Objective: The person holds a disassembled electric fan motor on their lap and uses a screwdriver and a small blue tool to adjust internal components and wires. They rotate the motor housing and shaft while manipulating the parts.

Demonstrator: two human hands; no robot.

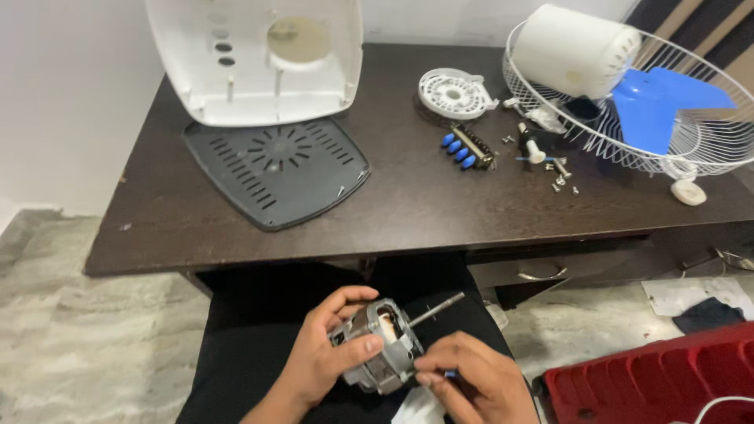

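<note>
Head view: left hand (pixel 326 357) clamped around fan motor (pixel 381 345); right hand (pixel 475 385) fingers pinched together against its side.

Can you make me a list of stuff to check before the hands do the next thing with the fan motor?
1. Left hand grips the grey metal fan motor with copper windings firmly: ok.
2. Right hand touches the motor's lower edge: ok; whether it holds a tool: cannot tell.
3. Thin steel shaft points away from the body, nothing in its way: ok.
4. Small loose screws lie together on the dark wooden table: ok.
5. Blue push-button switch block lies well in from the table edge: ok.
6. White wire fan guard hangs over the table edge: not ok.
</note>
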